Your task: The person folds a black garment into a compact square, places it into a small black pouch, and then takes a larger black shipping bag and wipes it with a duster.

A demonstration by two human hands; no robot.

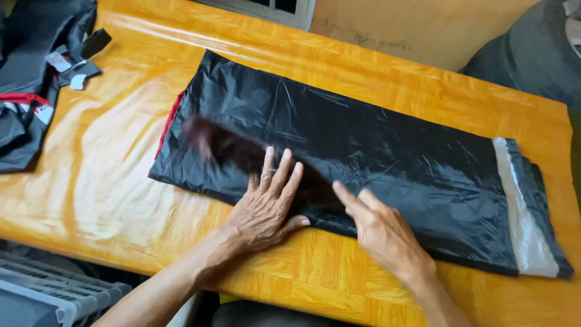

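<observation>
Your left hand [266, 209] lies flat, palm down and fingers spread, on the near edge of the black bag [363, 151], grasping nothing. A ring shows on one of its fingers. Your right hand [384, 233] rests just beside it on the same edge, fingers extended and pointing left, also loose and holding nothing. The bag lies flat across the middle of the orange table [109, 175], its long side running from upper left to lower right. A pale adhesive strip [520, 212] crosses the bag near its right end, with a narrow black flap beyond it. A thin red edge [169, 124] shows at the bag's left end. A dark blurred streak on the bag, left of your left hand, cannot be identified. At the table's far left corner lies a heap of dark garments [36, 66] with white tags and red trim, well apart from the bag. A grey slatted crate [54, 290] stands below the table's near left edge.
</observation>
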